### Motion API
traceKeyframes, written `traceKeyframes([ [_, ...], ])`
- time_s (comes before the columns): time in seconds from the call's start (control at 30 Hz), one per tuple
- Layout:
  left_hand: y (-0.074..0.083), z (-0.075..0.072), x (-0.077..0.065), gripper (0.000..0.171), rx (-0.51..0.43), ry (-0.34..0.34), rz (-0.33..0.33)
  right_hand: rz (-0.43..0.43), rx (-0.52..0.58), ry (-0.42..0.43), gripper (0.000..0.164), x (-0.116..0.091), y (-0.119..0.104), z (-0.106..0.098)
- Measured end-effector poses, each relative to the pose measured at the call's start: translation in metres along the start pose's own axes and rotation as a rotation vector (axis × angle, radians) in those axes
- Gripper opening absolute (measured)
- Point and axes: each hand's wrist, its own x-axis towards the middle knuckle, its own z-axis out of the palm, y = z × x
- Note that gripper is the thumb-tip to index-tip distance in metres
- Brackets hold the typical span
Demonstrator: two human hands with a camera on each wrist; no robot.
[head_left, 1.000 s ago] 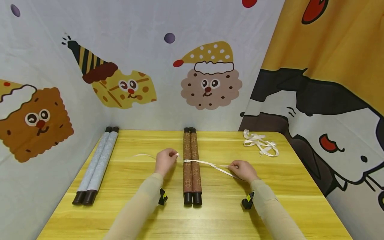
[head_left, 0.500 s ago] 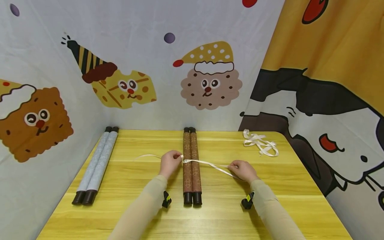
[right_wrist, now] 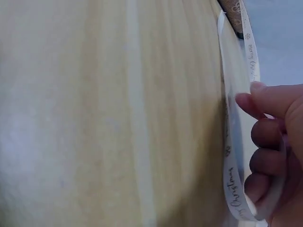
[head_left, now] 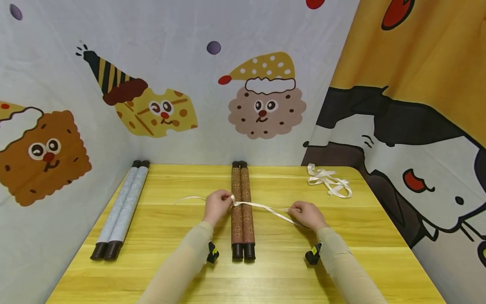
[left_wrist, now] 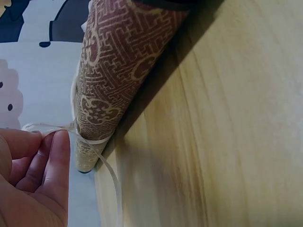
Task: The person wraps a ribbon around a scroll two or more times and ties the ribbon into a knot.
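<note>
A brown patterned scroll [head_left: 237, 228], its two rolls side by side with dark end caps, lies lengthwise mid-table. Around its middle runs a white ribbon [head_left: 262, 206], with a small loop or knot near the left roll. My left hand [head_left: 218, 207] pinches the ribbon between thumb and fingers right beside that roll; a loose tail trails left. To the right, my right hand [head_left: 309, 216] pinches the ribbon's other part, stretched away from the scroll. Lettering shows on this ribbon [right_wrist: 229, 165] in the right wrist view, where a length loops below the curled fingers.
A pale blue scroll [head_left: 127, 202], also two rolls with dark caps, lies along the table's left side. Another white ribbon [head_left: 330, 181] sits in a loose heap at the back right. A printed cloth [head_left: 178, 25] hangs behind the wooden table [head_left: 277, 278].
My left hand has moved right, up against the left roll, bringing its pinched bit of ribbon to the knot. My right hand has stayed almost still.
</note>
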Motion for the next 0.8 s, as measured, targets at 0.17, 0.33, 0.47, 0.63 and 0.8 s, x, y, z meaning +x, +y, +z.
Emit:
traceKeyframes([
  [0.17,0.000,-0.001,-0.001,0.007,0.018,0.010,-0.002,-0.124,-0.032,0.190,0.013,0.002,-0.006,-0.004],
  [0.33,0.002,-0.003,0.000,0.007,0.001,0.003,-0.013,-0.239,-0.045,0.131,0.006,0.003,-0.025,-0.009],
  [0.47,0.004,-0.003,0.000,0.007,-0.009,0.001,-0.022,-0.296,-0.095,-0.004,0.009,0.001,-0.039,-0.004],
  [0.63,0.004,-0.002,-0.002,0.008,-0.023,-0.019,-0.023,-0.265,-0.231,-0.013,0.019,-0.003,-0.045,0.002],
  [0.8,0.001,-0.001,-0.004,0.010,-0.040,-0.013,-0.031,-0.254,-0.343,-0.020,0.019,-0.006,-0.043,0.004],
])
